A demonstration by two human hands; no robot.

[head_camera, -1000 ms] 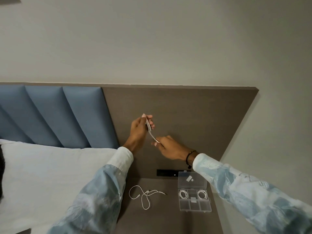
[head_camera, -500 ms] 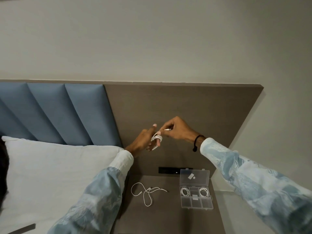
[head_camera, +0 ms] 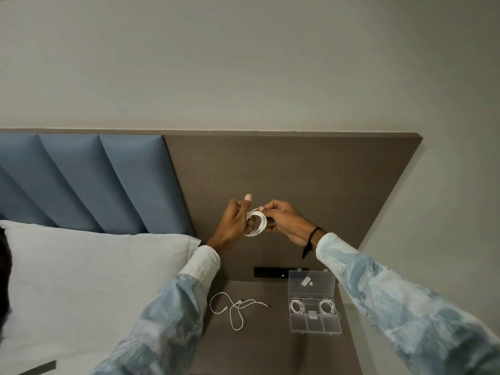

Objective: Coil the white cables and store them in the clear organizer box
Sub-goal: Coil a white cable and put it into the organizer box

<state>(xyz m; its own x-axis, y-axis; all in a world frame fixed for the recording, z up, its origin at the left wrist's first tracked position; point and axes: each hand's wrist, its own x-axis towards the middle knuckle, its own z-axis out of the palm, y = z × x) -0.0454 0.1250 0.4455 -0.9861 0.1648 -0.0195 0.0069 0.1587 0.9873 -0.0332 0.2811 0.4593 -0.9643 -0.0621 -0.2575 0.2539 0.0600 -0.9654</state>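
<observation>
Left hand (head_camera: 234, 220): raised before the headboard panel (head_camera: 311, 180), fingers curled, a white cable coil (head_camera: 256, 222) looped around them.
Right hand (head_camera: 284, 219): fingers pinch the coil's upper right edge.
Loose white cable (head_camera: 234, 307): uncoiled on the surface (head_camera: 259, 345), left of the box.
Clear organizer box (head_camera: 315, 324): lid open; two coiled cables in its back corner compartments.

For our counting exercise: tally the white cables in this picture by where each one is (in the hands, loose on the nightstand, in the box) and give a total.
In the hands: 1 (coil held by left hand and right hand)
Loose on the nightstand: 1 (cable)
In the box: 2 (left coil, right coil)
Total: 4
</observation>
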